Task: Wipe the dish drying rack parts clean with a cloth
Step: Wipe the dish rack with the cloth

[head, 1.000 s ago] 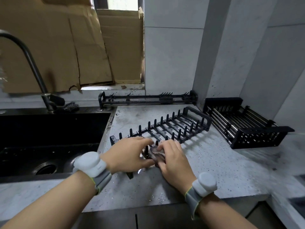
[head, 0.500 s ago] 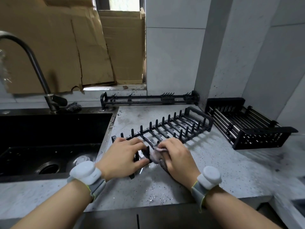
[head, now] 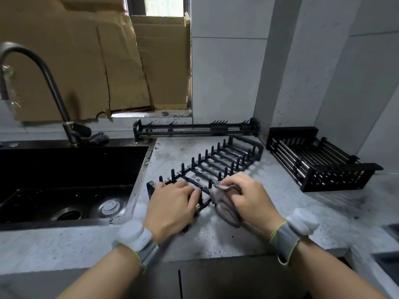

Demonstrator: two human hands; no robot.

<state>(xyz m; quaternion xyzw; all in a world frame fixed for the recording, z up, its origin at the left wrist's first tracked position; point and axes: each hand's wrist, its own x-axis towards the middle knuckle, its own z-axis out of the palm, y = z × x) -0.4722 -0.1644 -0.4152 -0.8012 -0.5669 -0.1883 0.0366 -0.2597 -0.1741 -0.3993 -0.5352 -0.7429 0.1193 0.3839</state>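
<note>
A black pegged plate rack (head: 218,162) lies flat on the grey counter (head: 269,229), running from the middle toward the back right. My left hand (head: 172,206) presses down on its near end, fingers curled over the frame. My right hand (head: 250,197) grips a pale cloth with a dark braided edge (head: 224,201) and holds it against a rack bar just right of my left hand. The rack's near corner is hidden under both hands.
A black sink (head: 64,182) with a curved tap (head: 49,83) fills the left. A black hook rail (head: 196,128) lies along the back wall. A black basket (head: 319,158) sits at the right. Cardboard (head: 86,61) covers the window. A wall corner juts out behind the rack.
My right hand with the cloth has slid a little to the right along the rack bars, showing more of the cloth. My left hand stays pressed on the near end.
</note>
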